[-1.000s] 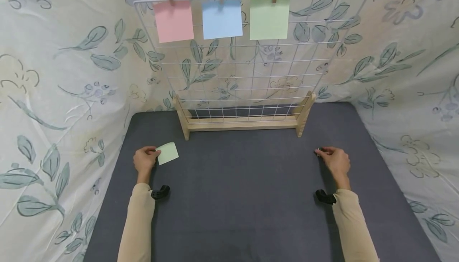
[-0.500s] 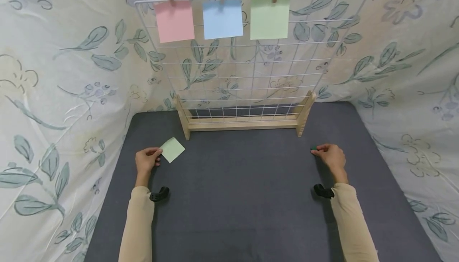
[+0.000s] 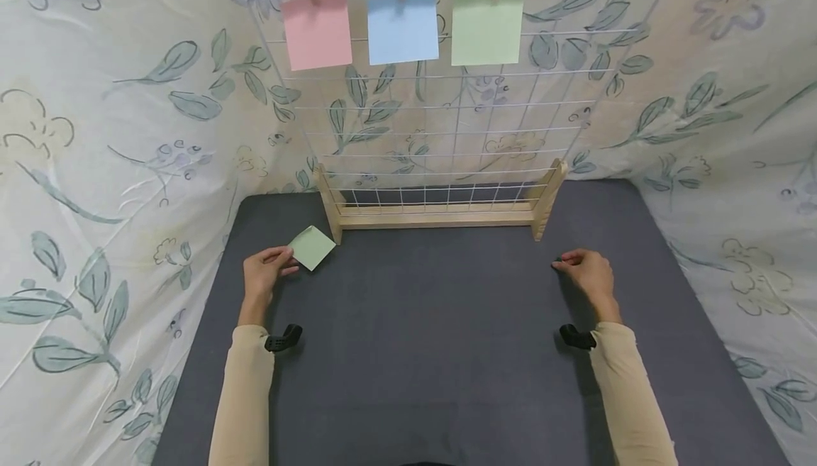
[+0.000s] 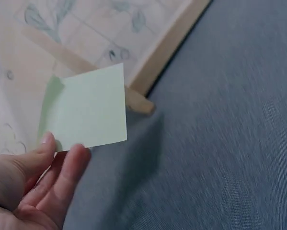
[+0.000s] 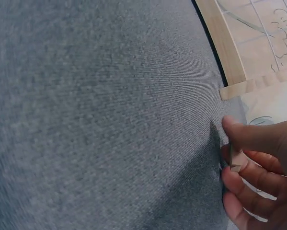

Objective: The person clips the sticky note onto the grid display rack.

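My left hand (image 3: 262, 278) pinches a pale green paper note (image 3: 313, 248) by its near corner, above the left side of the table. In the left wrist view the note (image 4: 88, 108) is tilted up, with one edge bent and its shadow on the cloth below. Over at the right, my right hand (image 3: 592, 278) holds a small wooden clothespin (image 5: 235, 162) between thumb and fingers, mostly hidden by them. A green bit shows at its tip. Pink (image 3: 318, 33), blue (image 3: 403, 30) and green notes (image 3: 488, 28) hang from the rack under heart-topped clothespins.
A white wire grid rack (image 3: 447, 108) on a wooden base (image 3: 437, 220) stands at the table's back. Dark grey cloth covers the table (image 3: 421, 338). Floral fabric (image 3: 128, 189) hangs behind and at both sides.
My left hand has raised and turned the green note, carrying it slightly right and toward the rack. My right hand has shifted a little left with the clothespin. The head view has tilted slightly.
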Available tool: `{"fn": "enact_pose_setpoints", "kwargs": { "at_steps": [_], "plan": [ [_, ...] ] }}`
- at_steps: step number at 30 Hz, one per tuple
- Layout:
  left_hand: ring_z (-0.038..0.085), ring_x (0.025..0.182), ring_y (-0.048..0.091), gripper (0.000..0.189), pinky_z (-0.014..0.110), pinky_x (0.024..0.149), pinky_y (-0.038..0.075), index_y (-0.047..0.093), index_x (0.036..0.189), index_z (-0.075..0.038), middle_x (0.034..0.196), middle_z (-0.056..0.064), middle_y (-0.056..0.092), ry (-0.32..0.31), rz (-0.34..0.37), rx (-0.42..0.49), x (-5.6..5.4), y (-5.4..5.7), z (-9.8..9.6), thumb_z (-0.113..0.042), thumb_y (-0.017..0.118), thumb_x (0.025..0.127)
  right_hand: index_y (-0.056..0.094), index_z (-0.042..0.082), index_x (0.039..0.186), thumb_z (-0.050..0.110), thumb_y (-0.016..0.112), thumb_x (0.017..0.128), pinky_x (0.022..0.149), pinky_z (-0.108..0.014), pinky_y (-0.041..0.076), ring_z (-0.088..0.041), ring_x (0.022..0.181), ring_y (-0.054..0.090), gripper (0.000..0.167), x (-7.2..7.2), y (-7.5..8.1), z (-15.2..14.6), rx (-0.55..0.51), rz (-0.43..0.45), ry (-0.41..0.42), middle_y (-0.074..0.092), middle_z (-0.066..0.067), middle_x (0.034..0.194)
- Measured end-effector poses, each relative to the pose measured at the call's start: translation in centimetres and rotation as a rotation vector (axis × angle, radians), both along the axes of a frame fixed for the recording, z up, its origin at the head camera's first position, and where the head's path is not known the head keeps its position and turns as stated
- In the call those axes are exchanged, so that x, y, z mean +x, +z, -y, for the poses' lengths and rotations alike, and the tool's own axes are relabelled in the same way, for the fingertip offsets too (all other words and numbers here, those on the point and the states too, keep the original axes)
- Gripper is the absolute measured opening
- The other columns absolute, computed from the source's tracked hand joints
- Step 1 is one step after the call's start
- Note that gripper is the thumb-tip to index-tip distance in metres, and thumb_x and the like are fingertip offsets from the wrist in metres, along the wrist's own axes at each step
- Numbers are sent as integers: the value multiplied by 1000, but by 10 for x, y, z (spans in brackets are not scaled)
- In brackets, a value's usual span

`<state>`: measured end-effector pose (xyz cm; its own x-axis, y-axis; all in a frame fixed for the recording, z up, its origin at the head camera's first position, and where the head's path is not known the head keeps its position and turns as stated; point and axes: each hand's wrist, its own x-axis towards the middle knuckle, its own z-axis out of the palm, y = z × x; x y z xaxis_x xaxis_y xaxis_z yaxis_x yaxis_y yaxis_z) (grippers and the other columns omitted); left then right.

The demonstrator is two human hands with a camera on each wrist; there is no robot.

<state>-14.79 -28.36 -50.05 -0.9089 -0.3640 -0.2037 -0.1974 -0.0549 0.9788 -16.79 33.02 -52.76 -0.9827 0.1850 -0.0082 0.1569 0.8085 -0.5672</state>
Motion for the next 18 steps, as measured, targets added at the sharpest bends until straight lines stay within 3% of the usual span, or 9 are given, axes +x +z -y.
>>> {"fn": "enact_pose_setpoints", "kwargs": {
  "at_steps": [4,9,14,18],
  "plan": [
    [20,72,73,17,44,80,60,67,104,12,78,7,73,-13,-20,88,-1,19,-10,3,67,90,70,-7,111,20,73,90,66,-42,55,-39,89,67,34,1,0,0,-37,-15,8,70,-24,100],
    [19,72,73,10,42,83,59,72,97,7,79,7,73,-56,-68,119,-6,30,-20,3,69,88,71,-5,112,22,70,93,77,-54,56,-43,98,65,33,2,8,-3,-73,-28,-5,68,-26,108],
    [18,74,73,19,32,75,62,67,103,16,80,4,73,-156,-140,-11,-14,38,-36,5,68,88,71,-7,110,24,68,94,74,-53,56,-42,92,67,35,2,22,-7,-77,-62,3,69,-27,104],
    [16,74,73,24,29,73,62,65,106,20,84,7,72,-238,-152,-122,-22,45,-54,3,68,89,71,-7,110,23,69,94,71,-50,58,-40,89,67,34,2,30,-12,-86,-56,9,69,-28,103]
  ]
}}
